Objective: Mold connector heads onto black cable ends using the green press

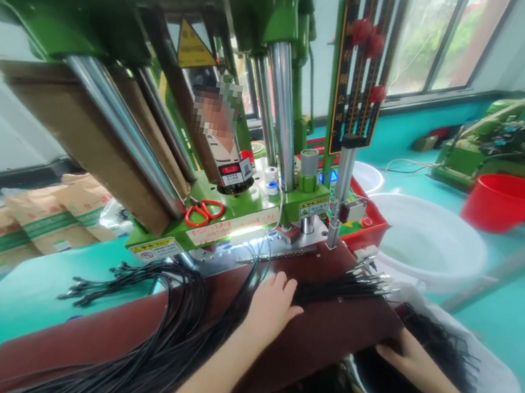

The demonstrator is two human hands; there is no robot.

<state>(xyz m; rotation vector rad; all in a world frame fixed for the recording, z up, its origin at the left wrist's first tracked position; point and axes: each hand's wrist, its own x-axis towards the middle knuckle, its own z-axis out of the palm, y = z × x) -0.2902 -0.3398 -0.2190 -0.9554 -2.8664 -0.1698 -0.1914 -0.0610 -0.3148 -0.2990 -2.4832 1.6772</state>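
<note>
My left hand (271, 303) lies over black cables on the brown board, in front of the green press. Its fingers are bent and close together on the cables; their tips are partly hidden. Long black cables (181, 338) run beneath my left forearm towards the lower left. Just right of that hand, a bundle of black cables (353, 287) with metal-looking ends lies across the board. Beyond the board's right edge, my right hand (402, 351) is at a dark heap of cables (438, 377) on a white sack. Shadow hides most of its fingers.
The green press (274, 12) stands ahead, with metal columns and red-handled scissors (205, 213) on its base. A red tray (374, 226), white tub (428, 236) and red bucket (505, 202) are to the right. Paper sacks (33, 230) stand left. A person is partly visible behind the press.
</note>
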